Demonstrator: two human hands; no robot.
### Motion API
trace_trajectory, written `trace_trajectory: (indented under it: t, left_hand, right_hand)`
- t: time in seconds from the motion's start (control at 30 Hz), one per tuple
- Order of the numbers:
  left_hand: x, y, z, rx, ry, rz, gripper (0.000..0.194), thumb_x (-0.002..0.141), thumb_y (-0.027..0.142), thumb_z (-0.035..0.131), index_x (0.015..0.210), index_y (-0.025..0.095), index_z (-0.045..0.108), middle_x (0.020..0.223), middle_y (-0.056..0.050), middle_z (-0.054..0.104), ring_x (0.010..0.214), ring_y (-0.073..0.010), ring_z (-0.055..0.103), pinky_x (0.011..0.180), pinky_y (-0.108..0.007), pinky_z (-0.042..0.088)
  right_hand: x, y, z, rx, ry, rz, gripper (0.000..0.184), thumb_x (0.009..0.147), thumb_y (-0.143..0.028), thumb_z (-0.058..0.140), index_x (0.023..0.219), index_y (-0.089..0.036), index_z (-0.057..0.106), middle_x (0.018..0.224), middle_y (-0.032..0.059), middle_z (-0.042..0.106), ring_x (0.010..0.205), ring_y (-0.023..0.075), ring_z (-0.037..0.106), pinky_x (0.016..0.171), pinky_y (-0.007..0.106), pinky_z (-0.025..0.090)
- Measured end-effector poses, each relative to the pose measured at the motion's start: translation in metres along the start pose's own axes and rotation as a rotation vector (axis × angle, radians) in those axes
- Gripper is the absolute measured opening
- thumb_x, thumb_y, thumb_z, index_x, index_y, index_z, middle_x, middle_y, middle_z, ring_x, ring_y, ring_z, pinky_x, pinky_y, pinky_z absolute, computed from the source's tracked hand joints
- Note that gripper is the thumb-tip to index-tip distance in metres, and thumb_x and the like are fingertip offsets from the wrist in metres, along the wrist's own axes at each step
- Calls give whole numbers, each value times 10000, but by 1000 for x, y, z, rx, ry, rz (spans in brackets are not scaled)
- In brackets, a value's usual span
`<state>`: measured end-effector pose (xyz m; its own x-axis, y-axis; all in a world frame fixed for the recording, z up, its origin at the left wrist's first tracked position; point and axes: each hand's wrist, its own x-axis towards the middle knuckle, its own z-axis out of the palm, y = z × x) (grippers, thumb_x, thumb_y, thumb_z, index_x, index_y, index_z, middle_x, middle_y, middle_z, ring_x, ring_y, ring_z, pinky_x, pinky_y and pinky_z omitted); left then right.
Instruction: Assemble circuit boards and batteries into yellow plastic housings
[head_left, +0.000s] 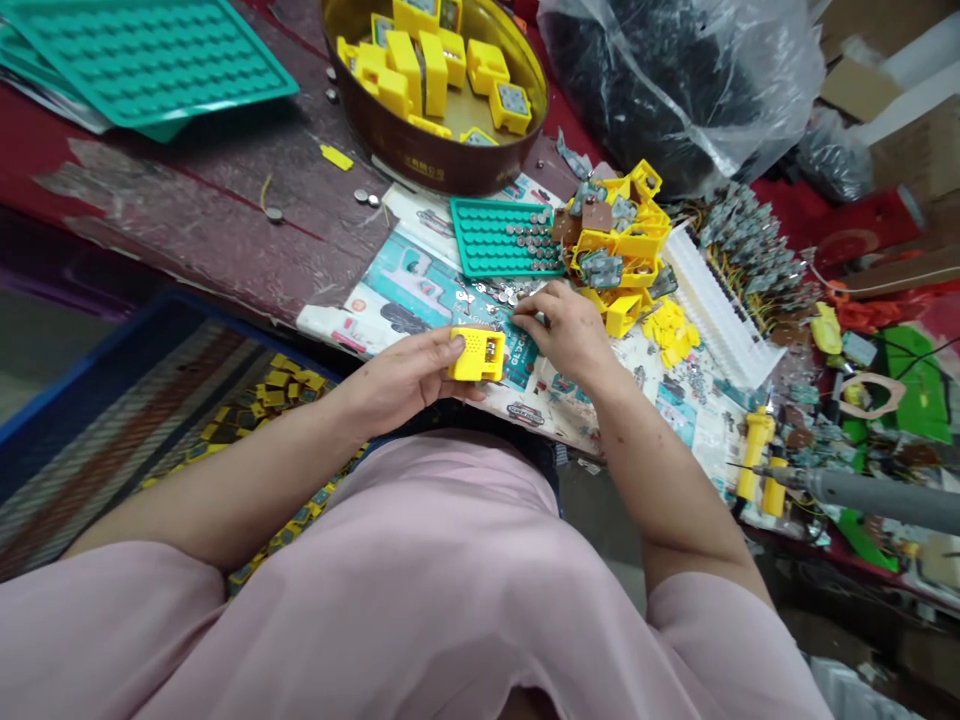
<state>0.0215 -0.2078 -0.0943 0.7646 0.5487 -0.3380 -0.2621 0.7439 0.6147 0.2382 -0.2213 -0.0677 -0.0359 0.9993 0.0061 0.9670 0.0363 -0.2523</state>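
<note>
My left hand (416,372) is closed around a small yellow plastic case (469,356), which has a dotted grille and an open slot with metal showing inside. To its right, my right hand (564,330) is lowered to the work surface with thumb and forefinger bent together; whatever they pinch is too small to make out. Small shiny metal pieces (501,292) lie by its fingertips. Just beyond is a green dimpled tray (491,240) with button cells in its right part. A heap of yellow cases with circuit parts (619,240) stands behind my right hand.
A round tin (450,170) of yellow cases stands at the back. Green trays (172,70) lie at the left. To the right are a white rack (724,310), yellow covers (671,332) and a soldering iron (862,493). A blue crate (45,420) sits below.
</note>
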Motion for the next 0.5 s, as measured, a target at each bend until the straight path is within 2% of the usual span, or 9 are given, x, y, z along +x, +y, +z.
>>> trace_trajectory:
  t: [0.17, 0.2, 0.33, 0.37, 0.5]
  left_hand:
    - [0, 1, 5, -32, 4, -9, 173, 924, 263, 606, 1027, 149, 686, 991, -73, 740, 909, -202, 712, 726, -295, 613]
    - [-1, 0, 6, -38, 12, -14, 171, 927, 261, 602, 1027, 147, 683, 997, -76, 740, 919, -206, 713, 732, -296, 612]
    - [1, -2, 10, -42, 28, -40, 159, 928, 261, 604, 1001, 142, 681, 978, -74, 742, 928, -200, 712, 743, -288, 612]
    - [2, -4, 11, -39, 12, -40, 163, 919, 271, 621, 998, 144, 684, 976, -69, 741, 924, -193, 709, 746, -283, 614]
    - [7, -11, 18, 10, -90, -20, 244, 881, 352, 682, 1047, 174, 691, 1020, -52, 728, 939, -175, 698, 764, -263, 607]
  right_hand:
    - [-6, 4, 2, 52, 18, -17, 43, 864, -212, 676, 862, -192, 713, 903, 52, 708, 871, 194, 646, 784, 317, 475]
    - [-10, 2, 1, 74, 67, -33, 47, 870, -210, 669, 857, -190, 709, 882, 49, 714, 851, 187, 652, 774, 314, 481]
    - [-41, -17, -11, 244, 432, -117, 84, 918, -235, 628, 868, -206, 689, 835, 16, 733, 716, 127, 657, 682, 263, 513]
    - [-49, -23, -14, 274, 486, -147, 75, 923, -230, 623, 883, -216, 686, 835, 10, 736, 724, 121, 667, 682, 253, 524]
    - [-74, -33, -13, 220, 526, -241, 109, 938, -199, 594, 953, -246, 691, 882, 19, 734, 831, 126, 700, 753, 246, 560]
